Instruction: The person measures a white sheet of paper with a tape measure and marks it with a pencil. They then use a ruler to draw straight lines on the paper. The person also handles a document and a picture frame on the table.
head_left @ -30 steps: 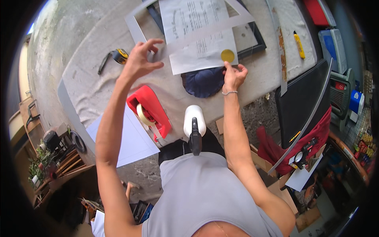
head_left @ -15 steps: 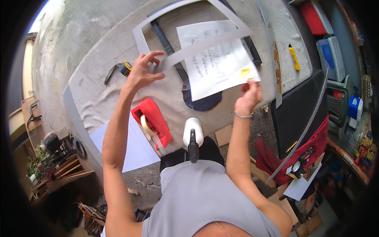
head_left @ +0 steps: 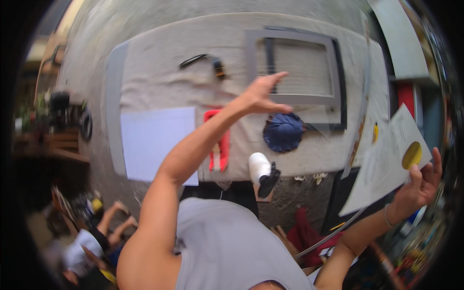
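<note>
A white sheet of paper point(head_left: 379, 162) with a round yellow seal point(head_left: 412, 154) hangs off the table's right side. My right hand point(head_left: 421, 186) pinches its edge by the seal between thumb and fingers. Over the lower left corner of a grey mat board point(head_left: 290, 98) is my left hand point(head_left: 263, 95), its fingers and thumb spread; whether it touches the board I cannot tell. The mat lies askew on a dark picture frame point(head_left: 342, 82). Just below that hand sits a bundled navy cloth point(head_left: 282, 133).
Left on the covered table point(head_left: 159, 89) are a blank white sheet point(head_left: 159, 140), a tape measure point(head_left: 218, 67) and a red tape dispenser point(head_left: 224, 145). A white spray bottle point(head_left: 259, 166) stands at the front edge. On the right lie a long metal ruler point(head_left: 358, 130) and a yellow cutter point(head_left: 375, 132).
My right hand has carried the paper from above the frame out to the right. The mat board, raised before, now lies on the frame, my left hand spread over its corner. My view has turned.
</note>
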`<move>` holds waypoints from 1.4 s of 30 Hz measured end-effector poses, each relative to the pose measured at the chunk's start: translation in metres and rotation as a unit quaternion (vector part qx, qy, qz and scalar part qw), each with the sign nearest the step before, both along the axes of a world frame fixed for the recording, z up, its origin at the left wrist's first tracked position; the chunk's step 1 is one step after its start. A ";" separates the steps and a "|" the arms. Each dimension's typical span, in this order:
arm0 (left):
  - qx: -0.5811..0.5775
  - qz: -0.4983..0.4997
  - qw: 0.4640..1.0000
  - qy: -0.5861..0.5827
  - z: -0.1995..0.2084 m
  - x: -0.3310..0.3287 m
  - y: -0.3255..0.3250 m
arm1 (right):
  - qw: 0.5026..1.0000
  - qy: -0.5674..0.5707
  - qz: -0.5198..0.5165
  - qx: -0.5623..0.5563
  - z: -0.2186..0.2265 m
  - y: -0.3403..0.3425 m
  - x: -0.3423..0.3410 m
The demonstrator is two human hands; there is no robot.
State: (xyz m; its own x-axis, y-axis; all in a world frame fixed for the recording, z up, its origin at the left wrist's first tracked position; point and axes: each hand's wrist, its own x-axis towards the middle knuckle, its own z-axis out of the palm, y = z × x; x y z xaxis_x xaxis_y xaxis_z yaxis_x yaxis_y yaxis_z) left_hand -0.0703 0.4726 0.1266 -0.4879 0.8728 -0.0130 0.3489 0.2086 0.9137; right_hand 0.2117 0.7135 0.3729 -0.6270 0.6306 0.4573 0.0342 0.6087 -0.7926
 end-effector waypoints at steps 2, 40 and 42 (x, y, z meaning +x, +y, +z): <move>0.038 0.061 0.980 -0.188 0.028 0.012 0.003 | 0.998 -0.027 0.050 0.012 0.033 -0.023 -0.029; 0.047 0.423 0.839 -0.338 -0.058 0.034 -0.578 | 0.901 -0.083 0.116 -0.410 -0.286 -0.430 -0.173; -0.021 0.438 0.859 -0.263 -0.085 0.036 -0.586 | 0.931 -0.131 0.083 -0.331 -0.330 -0.447 -0.175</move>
